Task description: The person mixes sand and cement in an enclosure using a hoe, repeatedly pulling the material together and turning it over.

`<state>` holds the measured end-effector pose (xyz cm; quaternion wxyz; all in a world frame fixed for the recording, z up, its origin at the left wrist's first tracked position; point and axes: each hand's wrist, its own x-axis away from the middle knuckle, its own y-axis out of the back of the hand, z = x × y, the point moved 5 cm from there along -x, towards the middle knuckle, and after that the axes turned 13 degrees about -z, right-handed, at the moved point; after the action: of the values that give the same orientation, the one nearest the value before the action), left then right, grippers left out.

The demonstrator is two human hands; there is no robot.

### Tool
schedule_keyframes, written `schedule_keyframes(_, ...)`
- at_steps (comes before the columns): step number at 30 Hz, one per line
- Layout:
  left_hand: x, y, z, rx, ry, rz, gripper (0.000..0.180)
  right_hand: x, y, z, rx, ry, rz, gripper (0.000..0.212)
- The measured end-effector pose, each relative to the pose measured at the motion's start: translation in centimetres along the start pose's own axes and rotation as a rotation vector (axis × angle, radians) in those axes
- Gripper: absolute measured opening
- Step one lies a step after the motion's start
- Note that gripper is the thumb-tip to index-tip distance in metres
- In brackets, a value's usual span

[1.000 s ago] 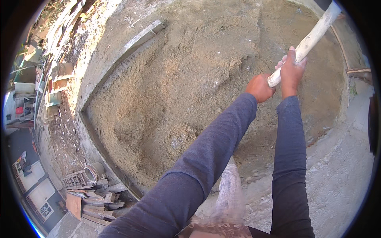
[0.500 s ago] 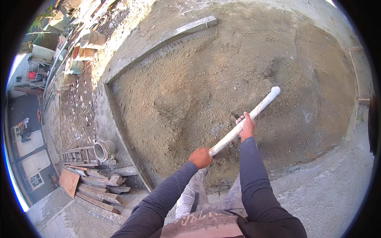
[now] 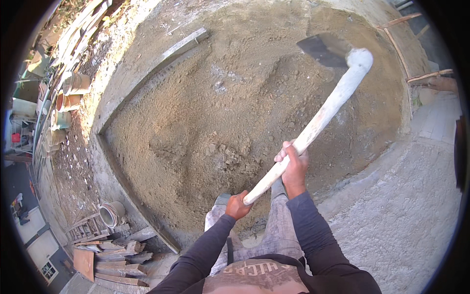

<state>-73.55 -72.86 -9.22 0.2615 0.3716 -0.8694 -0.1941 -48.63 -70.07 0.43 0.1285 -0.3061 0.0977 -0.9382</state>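
Observation:
I hold a hoe (image 3: 320, 120) with a thick pale wooden handle, slanting up to the right in front of me. Its dark, flat blade (image 3: 324, 50) is raised above the ground and slightly blurred. My left hand (image 3: 238, 205) is wrapped round the handle's near end. Higher up the shaft, my right hand (image 3: 294, 169) grips it with the fingers closed round. Beneath the hoe spreads a wide bed of brown-grey sandy mix (image 3: 186, 142), with loose clumps and shallow hollows. My feet stand at its near edge.
A low board edging (image 3: 132, 191) bounds the bed on the left, and another plank (image 3: 183, 45) lies at the far side. Old buckets (image 3: 76, 83) line the left. A white bucket (image 3: 112, 214) stands near stacked timber (image 3: 120, 262). Rough concrete (image 3: 387, 215) lies to the right.
The hoe has come up, so its blade now shows above the mix at the upper right. Both hands still hold the handle. The whole view has shifted and turned somewhat.

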Motion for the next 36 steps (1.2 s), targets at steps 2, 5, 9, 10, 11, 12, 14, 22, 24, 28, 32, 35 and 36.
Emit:
schedule_keyframes(2, -9.7, -3.7, -9.3, 0.153, -0.103, -0.02, 0.022, -4.0, -1.2, 10.2, 0.131, 0.427, 0.094, 0.043)
schedule_keyframes(5, -21.2, -8.8, -21.0, 0.243, -0.248, -0.044, 0.028, -11.5, -1.5, 19.1, 0.228, 0.688, 0.033, 0.044)
schedule_keyframes(9, -28.2, -15.6, -23.4, 0.321, -0.223, -0.007, 0.035, -22.1, 0.8, 21.4, 0.294, 0.759, -0.115, 0.031)
schedule_keyframes(10, -28.1, -16.8, -20.9, 0.289, -0.159, 0.03, 0.038, -23.9, 2.2, 18.5, 0.321, 0.694, -0.162, 0.032)
schedule_keyframes(11, -26.3, -17.8, -17.3, 0.215, 0.002, 0.095, 0.039, -25.2, 4.3, 13.8, 0.369, 0.519, -0.202, 0.032)
schedule_keyframes(12, -22.6, -18.4, -13.4, 0.145, 0.161, 0.158, 0.041, -26.1, 7.0, 8.0, 0.418, 0.348, -0.239, 0.033)
schedule_keyframes(14, -12.2, -21.0, -5.9, -0.013, 0.398, 0.312, 0.046, -25.3, 16.7, -7.8, 0.529, -0.115, -0.211, 0.035)
schedule_keyframes(22, 9.6, -4.0, 1.5, -0.302, 0.536, 0.365, 0.044, -4.7, 18.5, -25.1, 0.153, -0.767, -0.246, 0.017)
schedule_keyframes(24, 13.3, -2.5, 1.7, -0.362, 0.561, 0.419, 0.044, -3.7, 22.3, -29.1, 0.112, -0.843, -0.382, 0.015)
schedule_keyframes(28, 20.8, 1.8, 2.3, -0.433, 0.59, 0.427, 0.036, 6.6, 23.8, -32.5, 0.14, -1.019, -0.441, 0.017)
schedule_keyframes(32, 24.7, 0.0, 4.9, -0.416, 0.522, 0.338, 0.031, 8.1, 21.1, -24.2, 0.112, -0.941, -0.373, 0.015)
schedule_keyframes(35, 14.6, -7.5, 4.2, -0.17, 0.301, 0.197, 0.029, -1.9, 16.7, -11.9, 0.087, -0.541, -0.314, 0.02)
schedule_keyframes(36, 9.2, -10.2, 2.7, -0.099, 0.271, 0.193, 0.029, -5.3, 15.2, -7.3, 0.061, -0.373, -0.272, 0.02)
